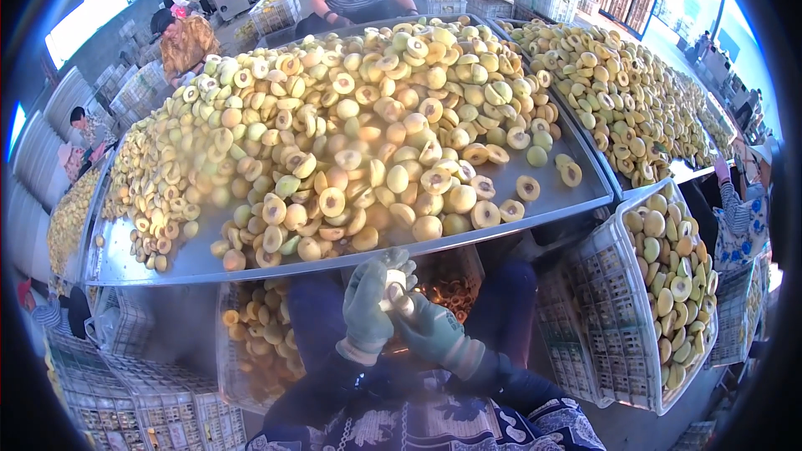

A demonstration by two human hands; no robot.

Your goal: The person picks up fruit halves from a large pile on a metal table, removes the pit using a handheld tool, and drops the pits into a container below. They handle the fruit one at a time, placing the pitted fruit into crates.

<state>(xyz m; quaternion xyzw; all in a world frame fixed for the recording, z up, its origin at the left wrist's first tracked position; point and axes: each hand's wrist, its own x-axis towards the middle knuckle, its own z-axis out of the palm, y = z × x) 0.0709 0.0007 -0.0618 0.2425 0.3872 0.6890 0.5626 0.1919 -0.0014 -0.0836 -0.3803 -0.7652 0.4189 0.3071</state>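
Grasping pale piece (pixel 394 290): left hand (pixel 368 305); right hand (pixel 439 334) beside, finger grip unclear. Probably light, soft, slippery; pinch sides gently.

Head-worn fisheye view, downward and forward, close above both hands (pixel 368 305) (pixel 441 338)

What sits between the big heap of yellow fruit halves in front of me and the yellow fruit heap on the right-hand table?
In the head view, silver metal table rims run between the front heap and right heap.

Metal table (pixel 585 194) | raised rim | halved yellow-green fruits (pixel 376 129), heaped | some cut side up | few loose at right
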